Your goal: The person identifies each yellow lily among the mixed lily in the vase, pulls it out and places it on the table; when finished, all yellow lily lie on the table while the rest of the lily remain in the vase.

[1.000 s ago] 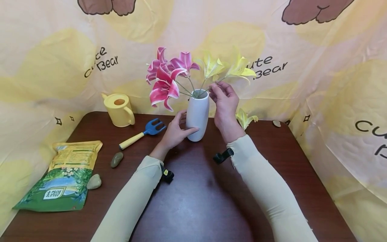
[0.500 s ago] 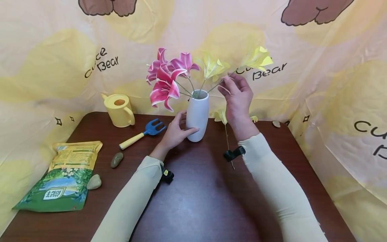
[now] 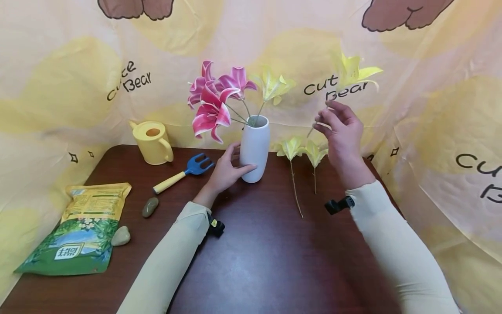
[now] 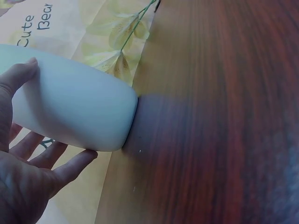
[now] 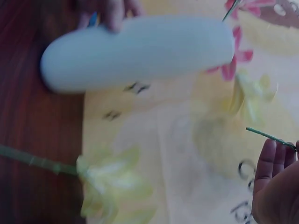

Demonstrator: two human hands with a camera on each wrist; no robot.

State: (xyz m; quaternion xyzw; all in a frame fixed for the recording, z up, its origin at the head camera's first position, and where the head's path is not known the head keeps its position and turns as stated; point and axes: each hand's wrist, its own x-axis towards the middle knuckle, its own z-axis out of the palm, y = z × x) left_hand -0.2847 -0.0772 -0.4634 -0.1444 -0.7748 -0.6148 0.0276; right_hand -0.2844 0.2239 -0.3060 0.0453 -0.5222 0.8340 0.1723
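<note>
Nearest, two beige sleeves [image 3: 168, 257] are crossing the near part of the table [image 3: 251, 244], each w/ a black wrist cam [image 3: 339, 205]. The dark red-brown top is showing wood grain, a pale sheen lying mid-near. Along the L edge a yellow-green bag [image 3: 78, 231] is lying flat, a pale stone [image 3: 121, 236] sitting just beside it, a darker stone [image 3: 150, 207] a bit farther in. Past those, a blue garden fork [image 3: 196, 165] w/ cream handle is lying at a slant, tines pointing away.

L hand [image 3: 227, 172] is gripping the white vase [image 3: 255, 155], thumb in front, fingers behind, clamped on its L side. Vase is standing upright, approx midway along the far edge, in from it; pink lilies [image 3: 211, 112] plus an upper yellow lily [image 3: 273, 87] are leaning out of its mouth. R of it, two loose yellow lilies [image 3: 291, 148] are lying, stems pointing nearward, blooms reaching the far edge.

R hand [image 3: 345, 135] is hanging in the air toward the far R corner, fingertips together, pinching the stem of a held yellow lily [image 3: 353, 72]; bloom's showing above the hand, stem end poking out below, apart from the vase.

By the far L corner a yellow watering can [image 3: 150, 144] is standing upright.

Behind, a creased cloth [image 3: 223, 39] is enclosing the L, far & R sides, pale pink w/ yellow blotches, "Cute Bear" lettering [image 3: 321, 85] & brown bear feet [image 3: 404, 15] up top.
</note>
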